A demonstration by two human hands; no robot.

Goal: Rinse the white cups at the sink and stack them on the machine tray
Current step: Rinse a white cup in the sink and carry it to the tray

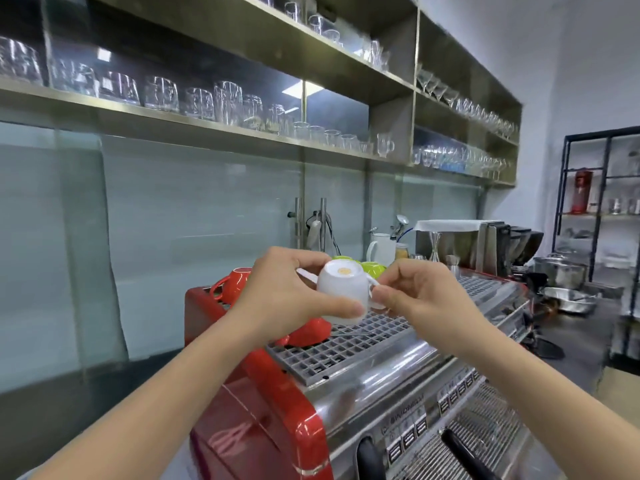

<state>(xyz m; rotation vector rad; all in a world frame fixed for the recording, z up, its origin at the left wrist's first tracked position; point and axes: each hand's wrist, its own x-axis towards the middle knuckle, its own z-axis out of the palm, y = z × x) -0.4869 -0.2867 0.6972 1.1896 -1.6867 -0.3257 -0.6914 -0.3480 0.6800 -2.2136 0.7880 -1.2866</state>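
A person holds an upturned white cup [341,292] over the grid tray [346,344] atop a red espresso machine [263,410]. The left hand [277,292] wraps the cup's body, thumb near the rim; the right hand [412,292] pinches its handle. Red cups [239,277] sit upside down at the tray's far left, green cups [372,268] beyond. Setting it down well likely means lowering the rim level onto bare grid right of the red cups, releasing only once it rests flat.
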